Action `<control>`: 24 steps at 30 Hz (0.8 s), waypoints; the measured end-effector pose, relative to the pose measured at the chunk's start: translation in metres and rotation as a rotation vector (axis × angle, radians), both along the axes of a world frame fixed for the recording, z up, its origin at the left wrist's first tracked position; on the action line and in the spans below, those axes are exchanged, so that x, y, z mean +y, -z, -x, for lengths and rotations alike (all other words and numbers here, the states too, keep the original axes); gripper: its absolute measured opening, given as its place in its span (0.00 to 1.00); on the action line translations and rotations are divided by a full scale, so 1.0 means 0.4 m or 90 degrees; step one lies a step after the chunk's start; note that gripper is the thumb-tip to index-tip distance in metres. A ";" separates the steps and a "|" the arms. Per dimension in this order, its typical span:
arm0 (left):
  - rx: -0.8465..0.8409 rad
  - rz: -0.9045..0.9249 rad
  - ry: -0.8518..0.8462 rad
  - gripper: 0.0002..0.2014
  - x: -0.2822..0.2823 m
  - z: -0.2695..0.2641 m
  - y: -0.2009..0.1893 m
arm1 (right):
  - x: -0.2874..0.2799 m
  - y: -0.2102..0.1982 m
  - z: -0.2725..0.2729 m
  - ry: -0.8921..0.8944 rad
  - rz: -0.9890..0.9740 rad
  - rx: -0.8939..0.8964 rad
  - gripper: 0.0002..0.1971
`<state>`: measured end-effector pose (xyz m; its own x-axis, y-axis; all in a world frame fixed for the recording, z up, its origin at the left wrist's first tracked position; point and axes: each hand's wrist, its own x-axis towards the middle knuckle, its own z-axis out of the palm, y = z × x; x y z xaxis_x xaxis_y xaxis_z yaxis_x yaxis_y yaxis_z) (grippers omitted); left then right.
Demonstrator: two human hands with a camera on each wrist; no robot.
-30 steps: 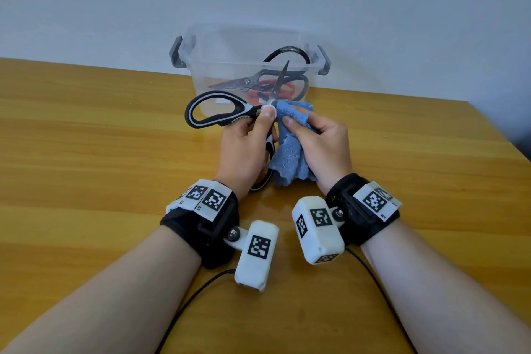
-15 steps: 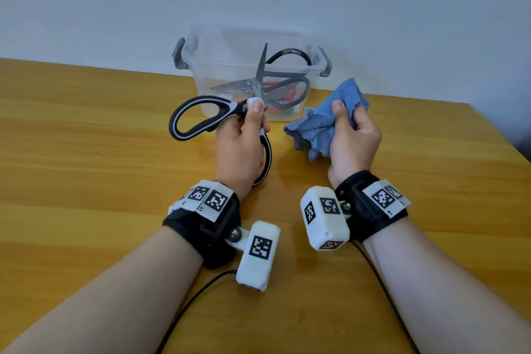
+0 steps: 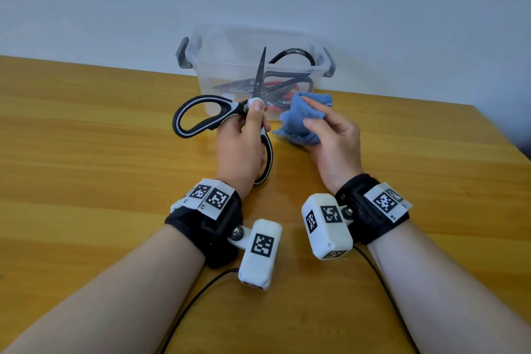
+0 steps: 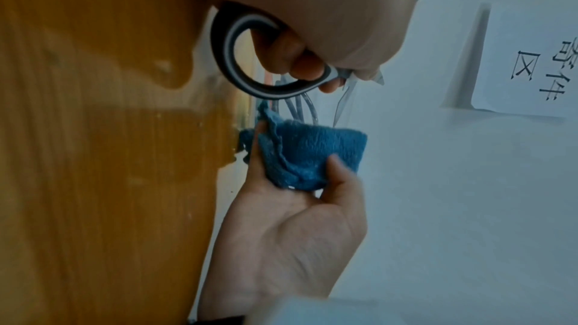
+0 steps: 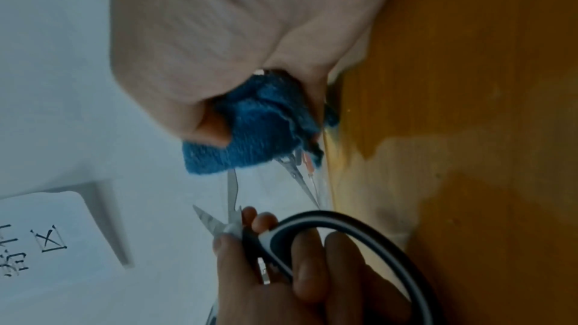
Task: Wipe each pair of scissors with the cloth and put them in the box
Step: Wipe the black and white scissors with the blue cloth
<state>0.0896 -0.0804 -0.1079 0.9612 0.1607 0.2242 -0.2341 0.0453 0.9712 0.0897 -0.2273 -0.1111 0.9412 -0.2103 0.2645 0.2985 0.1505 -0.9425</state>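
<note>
The left hand (image 3: 240, 149) holds a pair of black-and-white scissors (image 3: 207, 116) above the tabletop (image 3: 86, 167), its fingers (image 4: 308, 68) curled round one handle loop near the pivot and the thumb pressed on the white pivot cap, so the grip sits right where the handles meet the blades. The scissors are spread open: one handle loop sticks out to the left, the other runs back under the palm toward the wrist, and one blade (image 3: 259, 72) points up and away from the person, nearly upright, its tip in front of the clear box (image 3: 189, 57). The second blade is hard to pick out in the head view, because it overlaps the scissors already lying in the box. The right hand (image 3: 334, 141) is just to the right of that blade, apart from it, with a bunched blue cloth (image 3: 301, 118) pinched between its thumb and curled fingers (image 3: 311, 100); the cloth is not touching the metal. So the blade lies to the left of the cloth, about level with the blade's lower part near the pivot, and its long axis runs upward. My guess is that the next wipe calls for moving the cloth left to fold round the blade and then sliding it up along that axis toward the tip. The box sits just behind both hands, with the left hand, which carries the scissors, close enough to drop them in.
</note>
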 end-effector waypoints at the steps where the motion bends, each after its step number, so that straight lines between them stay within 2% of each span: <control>1: -0.004 -0.012 0.006 0.22 -0.001 0.000 0.002 | 0.005 -0.003 0.006 -0.028 0.025 0.000 0.16; 5: 0.001 -0.046 0.047 0.22 -0.008 0.001 0.007 | 0.015 -0.008 0.019 -0.061 0.113 -0.017 0.16; 12: -0.007 -0.083 0.069 0.23 -0.005 -0.006 0.012 | 0.018 -0.012 0.018 0.032 0.101 -0.067 0.14; 16: 0.005 -0.087 0.075 0.23 -0.006 -0.009 0.015 | 0.023 -0.011 0.019 0.081 0.080 -0.034 0.11; 20: 0.006 -0.084 0.083 0.23 -0.008 -0.009 0.016 | 0.022 -0.007 0.013 0.071 0.131 -0.045 0.07; 24: -0.003 -0.102 0.089 0.25 -0.007 -0.009 0.016 | 0.025 -0.009 0.015 0.067 0.170 -0.050 0.08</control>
<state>0.0933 -0.0831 -0.1144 0.9706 -0.0120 0.2406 -0.2408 -0.0778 0.9675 0.0836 -0.2173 -0.1073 0.8924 -0.2196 0.3943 0.3723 -0.1356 -0.9182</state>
